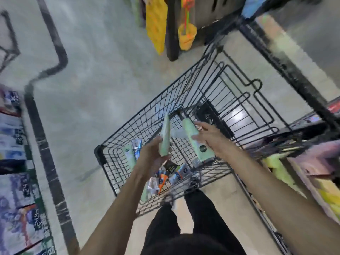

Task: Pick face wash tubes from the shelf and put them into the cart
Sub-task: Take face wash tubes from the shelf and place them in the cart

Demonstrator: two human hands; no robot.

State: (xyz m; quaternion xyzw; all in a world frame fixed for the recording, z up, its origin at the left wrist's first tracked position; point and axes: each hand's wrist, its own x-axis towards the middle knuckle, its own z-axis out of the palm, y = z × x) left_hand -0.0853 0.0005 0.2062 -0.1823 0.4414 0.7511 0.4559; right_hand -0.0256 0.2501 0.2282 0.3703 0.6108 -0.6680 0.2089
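In a shop aisle, the left hand [152, 159] and right hand [211, 137] each grasp a green tube [164, 137] above the cart [114, 140], already holding several.

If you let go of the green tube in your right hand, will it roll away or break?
Probably neither. The green tube looks flattish and wide, so it should lie still rather than roll. It seems soft plastic, so breaking is unlikely. It hangs over the wire cart, so it would likely land among the tubes already there. The right hand holds it easily, so it is probably light.

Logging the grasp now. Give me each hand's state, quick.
Left hand: holding a pale green tube over the cart.
Right hand: holding another pale green tube.
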